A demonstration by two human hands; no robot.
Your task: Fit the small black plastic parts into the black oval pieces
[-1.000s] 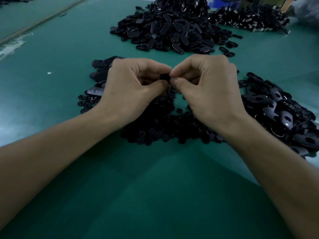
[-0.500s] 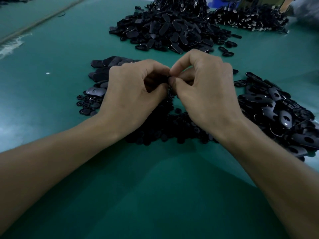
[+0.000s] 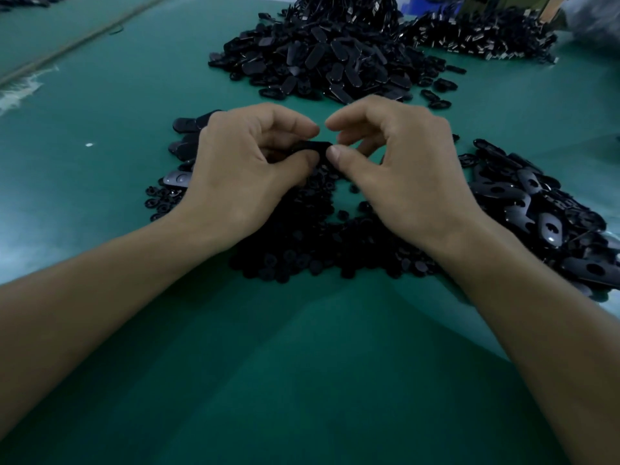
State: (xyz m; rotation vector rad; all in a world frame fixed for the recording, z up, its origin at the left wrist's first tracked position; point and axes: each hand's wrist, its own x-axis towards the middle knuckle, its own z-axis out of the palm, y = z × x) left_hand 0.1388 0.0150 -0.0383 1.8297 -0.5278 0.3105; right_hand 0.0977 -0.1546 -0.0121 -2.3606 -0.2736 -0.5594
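1. Green surface: its near edge carries only the person's two forearms.
2. Heap of small black plastic parts: one heap, under and between the two wrists; too many to count. A few strays lie toward the left edge.
3. Left hand: fingers curled, the thumb and fingers pinching the left end of one black oval piece, held above the heap at mid-surface.
4. Right hand: fingers curled, the thumb tip touching the right end of that piece and the forefinger arched clear above it. Whether the other fingers grip it cannot be told.
5. Right-hand pile of oval pieces: one pile, near the right edge, just beside the right wrist; uncounted.
6. Left-hand group of oval pieces: a few, partly hidden behind the left hand.
7. Large far heap: one mound of oval pieces, well beyond the hands.
8. Second far heap: one, toward the far right corner.
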